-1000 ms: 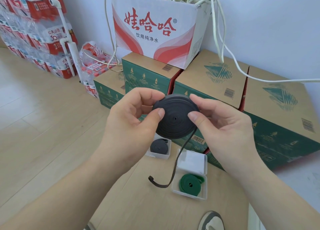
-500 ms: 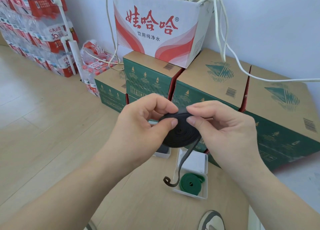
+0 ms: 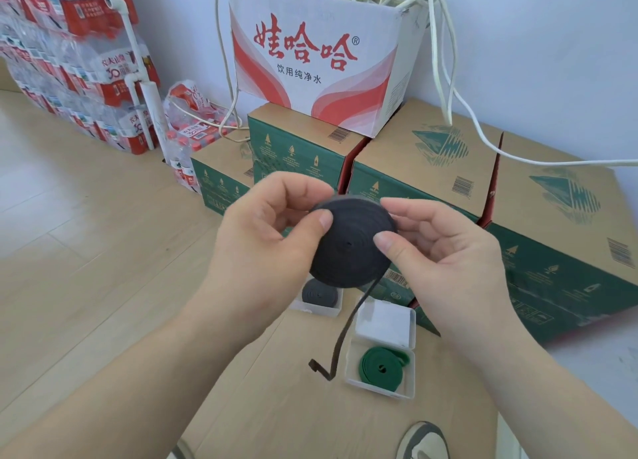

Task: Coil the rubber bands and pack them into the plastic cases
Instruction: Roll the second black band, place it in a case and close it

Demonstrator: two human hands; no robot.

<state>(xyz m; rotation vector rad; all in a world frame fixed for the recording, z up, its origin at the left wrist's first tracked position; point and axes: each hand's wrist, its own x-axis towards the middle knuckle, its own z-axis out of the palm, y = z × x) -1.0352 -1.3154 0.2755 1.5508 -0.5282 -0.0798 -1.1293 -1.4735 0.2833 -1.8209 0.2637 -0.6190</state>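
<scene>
Cases lie on the cardboard point(image 3: 276, 407) near its far edge: the far case point(image 3: 316, 308) holds a tightly wound black band point(image 3: 319, 294), and the near case point(image 3: 379, 388), its lid point(image 3: 385, 322) thrown back, holds a loosely coiled green band point(image 3: 381, 363). Behind them stand cartons point(image 3: 431, 154), one bearing a white box point(image 3: 321, 54) stuffed with pale cables point(image 3: 445, 44). Above the cases a black coil point(image 3: 352, 248) is held in the air, pinched from both sides: the left hand point(image 3: 269, 237) has its thumb on the face and fingers behind, and the right hand point(image 3: 448, 251) does likewise. Its tail point(image 3: 340, 341) hangs from the lower right rim and ends in a small hook just left of the near case. Half a second ago the coil was tilted nearly edge-on and lower, hiding most of the far case - now its flat face is turned toward the camera and the black band below shows.
</scene>
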